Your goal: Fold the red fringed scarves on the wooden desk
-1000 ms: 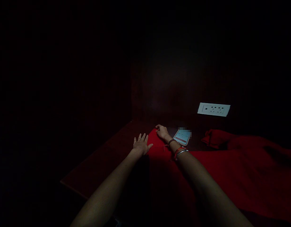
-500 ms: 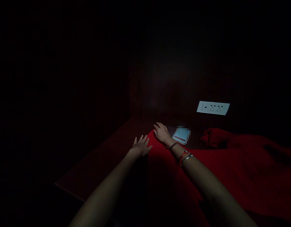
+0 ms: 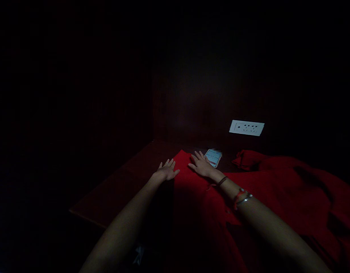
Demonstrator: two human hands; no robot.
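Note:
A red cloth lies over a dark tabletop, its far corner between and just beyond my hands. My left hand rests flat at the cloth's left edge, fingers spread. On the cloth's right side near that corner, my right hand lies palm down with its fingers apart. Bracelets circle my right wrist. Just behind the right hand lies a phone with a lit screen, partly covered by the fingers. Deep shadow hides much of the cloth close to me.
The dark wooden tabletop ends in an edge at the left. A white socket panel is on the back wall. Bunched red fabric spreads over the right side. Below my left forearm is a small pale object, too dim to make out.
My right hand has slid right and toward me, away from the cloth's corner, which now shows. The left hand stays at the left edge. The view has shifted slightly.

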